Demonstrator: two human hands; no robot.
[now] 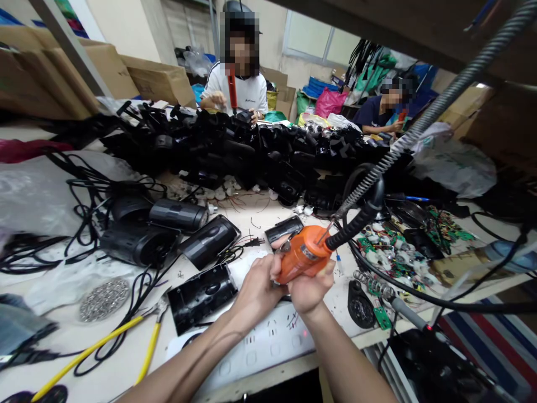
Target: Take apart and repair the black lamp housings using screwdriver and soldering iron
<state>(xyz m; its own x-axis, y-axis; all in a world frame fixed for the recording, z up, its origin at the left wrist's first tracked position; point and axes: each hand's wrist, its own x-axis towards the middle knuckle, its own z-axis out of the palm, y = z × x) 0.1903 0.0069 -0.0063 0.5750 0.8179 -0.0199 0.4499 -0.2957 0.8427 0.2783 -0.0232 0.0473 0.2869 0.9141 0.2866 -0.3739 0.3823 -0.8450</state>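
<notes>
My right hand (311, 288) is wrapped round an orange electric screwdriver (302, 256) whose black cable and coiled spring hose (423, 120) rise to the upper right. My left hand (257, 291) is closed against the tool's lower end, fingers curled at its tip; what they pinch is hidden. Both hands hover above a white power strip (268, 341) at the table's front edge. A black open housing (201, 295) lies just left of my left hand. A small black part (284, 229) lies just behind the tool.
Black camera bodies (176, 215) and tangled cables lie at left, yellow-handled pliers (146, 350) and a pile of screws (104, 299) at front left. Green circuit boards (394, 246) sit at right. A heap of black housings (251, 148) crosses the table; two people sit behind it.
</notes>
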